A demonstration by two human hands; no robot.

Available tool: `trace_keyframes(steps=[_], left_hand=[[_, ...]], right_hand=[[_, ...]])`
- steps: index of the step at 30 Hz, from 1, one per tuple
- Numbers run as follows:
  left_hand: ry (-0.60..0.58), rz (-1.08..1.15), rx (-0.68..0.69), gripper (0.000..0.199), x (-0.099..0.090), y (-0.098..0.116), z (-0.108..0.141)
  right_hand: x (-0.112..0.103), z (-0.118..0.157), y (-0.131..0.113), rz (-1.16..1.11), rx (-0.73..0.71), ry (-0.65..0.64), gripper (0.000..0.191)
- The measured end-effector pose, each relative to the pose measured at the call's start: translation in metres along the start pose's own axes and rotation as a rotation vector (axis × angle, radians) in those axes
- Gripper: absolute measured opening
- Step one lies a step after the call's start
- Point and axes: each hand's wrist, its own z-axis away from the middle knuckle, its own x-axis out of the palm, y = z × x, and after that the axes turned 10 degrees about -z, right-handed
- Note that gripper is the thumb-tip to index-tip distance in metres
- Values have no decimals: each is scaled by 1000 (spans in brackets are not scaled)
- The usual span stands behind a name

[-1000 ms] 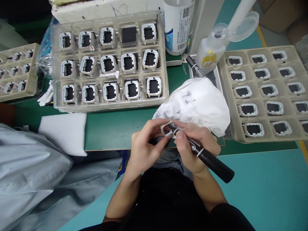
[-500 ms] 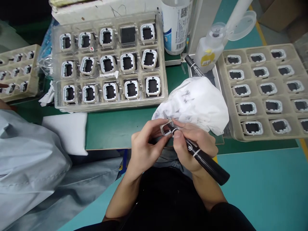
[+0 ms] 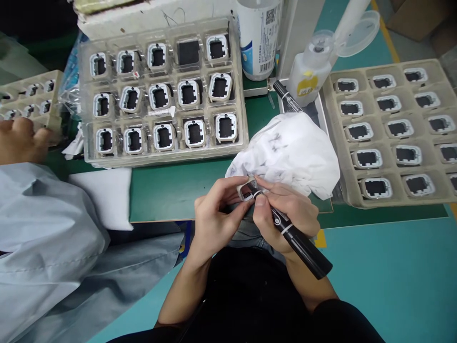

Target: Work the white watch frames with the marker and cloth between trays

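Note:
Between thumb and fingers, my left hand [image 3: 221, 214] grips a small light-coloured frame [image 3: 243, 190], tilted near the table's front edge. My right hand [image 3: 287, 216] is closed round a black marker [image 3: 303, 247], whose tip end reaches the frame's opening; the exact contact is too small to make out. A crumpled white cloth [image 3: 293, 147] with dark stains lies just beyond both hands. Similar frames sit in the compartments of a clear plastic tray [image 3: 205, 155] at the upper left and a beige tray [image 3: 348, 178] at the right.
Behind the cloth stand a white bottle [image 3: 257, 43] and an open-lidded bottle [image 3: 310, 71], beside a second marker [image 3: 285, 95]. A white pad [image 3: 103, 195] lies left. A co-worker's hand [image 3: 23, 140] is over another tray [image 3: 53, 105] at the far left.
My right hand and the marker's rear end have shifted slightly left, and the marker is tilted more steeply. The co-worker's hand has come further into view at the far left.

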Motion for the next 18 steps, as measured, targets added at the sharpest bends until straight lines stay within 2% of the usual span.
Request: trace_keyframes(steps=[6,11,18], left_hand=[[2,-10,22,34,-1,1,-2],[3,-14,31,37,-1,0,-2],[-9,75,52,41,0,2,-6]], right_hand=[[-1,-2,2,26,-50,-44,24],[2,1,-2,-6,4,5,25],[1,1,-6,-52,10,-20,26]])
